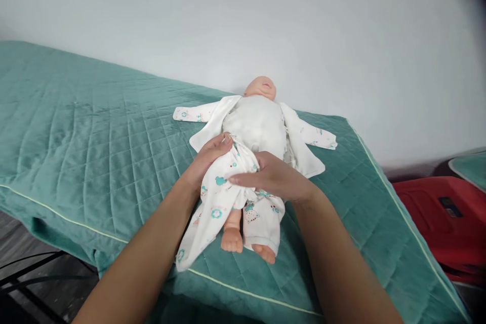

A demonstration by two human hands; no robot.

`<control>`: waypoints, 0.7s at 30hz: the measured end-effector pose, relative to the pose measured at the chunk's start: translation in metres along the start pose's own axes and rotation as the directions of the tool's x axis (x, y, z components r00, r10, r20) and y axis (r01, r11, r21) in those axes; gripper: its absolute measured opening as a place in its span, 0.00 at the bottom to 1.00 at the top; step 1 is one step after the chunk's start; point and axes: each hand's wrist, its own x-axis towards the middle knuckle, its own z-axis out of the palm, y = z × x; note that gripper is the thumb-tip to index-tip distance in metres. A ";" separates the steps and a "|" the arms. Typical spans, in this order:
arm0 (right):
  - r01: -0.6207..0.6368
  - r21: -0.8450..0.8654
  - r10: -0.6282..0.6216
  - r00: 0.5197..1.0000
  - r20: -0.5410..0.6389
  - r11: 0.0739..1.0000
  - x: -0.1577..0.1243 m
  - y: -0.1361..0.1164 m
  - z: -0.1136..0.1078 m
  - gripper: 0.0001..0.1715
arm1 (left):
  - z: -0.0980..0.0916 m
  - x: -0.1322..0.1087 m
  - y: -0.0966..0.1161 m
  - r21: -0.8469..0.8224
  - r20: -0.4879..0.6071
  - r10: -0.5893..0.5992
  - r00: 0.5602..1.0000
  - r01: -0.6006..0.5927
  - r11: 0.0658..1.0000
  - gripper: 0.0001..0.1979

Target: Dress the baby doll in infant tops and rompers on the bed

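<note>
Near the front edge of the quilt [110, 162], the left hand [213, 156] pinches and the half-closed right hand [279, 177] grips printed trousers [218, 212] on a doll [256, 121].

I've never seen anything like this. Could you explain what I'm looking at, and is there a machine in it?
No machine shows here, just a person's two bare hands. The single picture comes from a camera worn on the head, looking forward and down. A doll lies on its back on a green quilted cover, wearing an open white jacket. The left hand and right hand both hold its patterned white trousers. One foot pokes from a trouser leg; the other is bare beside a loose one.
</note>
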 end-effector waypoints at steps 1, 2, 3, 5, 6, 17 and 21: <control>0.013 0.097 -0.008 0.998 -0.060 0.995 0.000 0.003 0.000 0.15 | -0.002 0.000 0.000 0.029 0.034 0.005 0.999 -0.006 1.000 0.18; 0.046 0.203 -0.019 0.991 -0.134 0.978 0.001 0.006 -0.001 0.15 | -0.004 0.000 0.001 0.064 0.089 0.001 0.996 -0.007 0.998 0.20; 0.091 0.297 -0.030 0.978 -0.204 0.951 0.002 0.009 -0.002 0.15 | -0.006 0.000 0.001 0.101 0.163 -0.015 0.986 -0.002 0.995 0.21; 0.160 0.405 -0.043 0.958 -0.283 0.900 0.004 0.014 -0.004 0.14 | -0.008 -0.001 0.003 0.174 0.312 -0.096 0.945 0.043 0.984 0.23; 0.170 0.422 -0.046 0.957 -0.288 0.891 0.005 0.015 -0.004 0.14 | -0.009 -0.001 0.003 0.191 0.354 -0.140 0.925 0.075 0.979 0.23; 0.018 -0.088 -0.008 0.994 0.111 0.996 -0.004 -0.003 -0.003 0.22 | -0.005 0.002 -0.007 -0.154 0.050 0.047 0.998 -0.039 0.987 0.15; 0.042 -0.028 -0.040 0.996 0.074 0.999 -0.005 0.002 -0.003 0.22 | 0.004 -0.006 -0.001 -0.167 0.042 0.047 0.998 -0.039 0.985 0.15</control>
